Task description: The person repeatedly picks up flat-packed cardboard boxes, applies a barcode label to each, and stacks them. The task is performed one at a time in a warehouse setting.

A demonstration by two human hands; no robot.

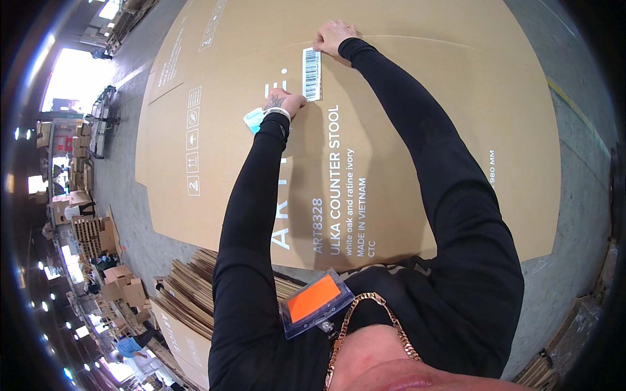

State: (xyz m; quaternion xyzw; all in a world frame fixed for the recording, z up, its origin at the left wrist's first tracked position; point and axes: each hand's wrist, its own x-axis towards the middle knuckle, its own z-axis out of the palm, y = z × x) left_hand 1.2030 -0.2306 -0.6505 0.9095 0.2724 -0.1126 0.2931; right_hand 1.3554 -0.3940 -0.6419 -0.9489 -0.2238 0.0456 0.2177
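A white barcode label [312, 73] lies on or just above a large flat brown cardboard sheet [398, 85] printed with white lettering and symbols. The fingers of my left hand [285, 102] are closed at the label's near end. At its far end, my right hand [336, 36] has bent fingers pinching the upper edge. A light-blue and white piece [254, 120], like a folded sheet, sticks out beside my left wrist; whether that hand grips it is hidden. Whether the label is stuck down cannot be made out.
Flat cardboard pieces [189, 287] are stacked at the near left. Along the left stand pallets [87, 236], open boxes [124, 285] and a person in a blue top [130, 345]. Grey concrete floor [124, 176] surrounds the sheet. An orange badge [314, 298] hangs at my chest.
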